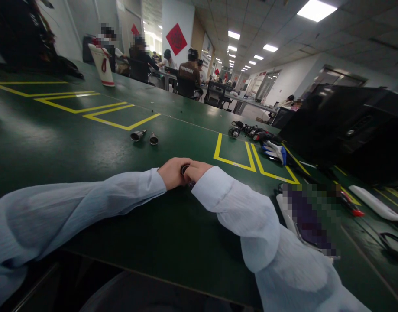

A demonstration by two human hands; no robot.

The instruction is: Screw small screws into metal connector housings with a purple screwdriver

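My left hand (173, 170) and my right hand (200, 169) meet over the green table, both with fingers curled. Between them a small dark part with a round rim (185, 169) shows; most of it is hidden by the hands, and its kind cannot be made out. Beyond my hands, to the left, lie two small metal bell-shaped pieces, one with a narrow stem (138, 136) and a shorter one (153, 138). Light blue sleeves cover both my arms.
Yellow tape outlines mark the green table (98, 151). A paper cup (103, 67) stands at the far left. To the right are a white-and-blue glove (275, 152), dark metal parts with cables (237, 130), a phone (307, 221) and a black case (344, 125). People sit at desks beyond.
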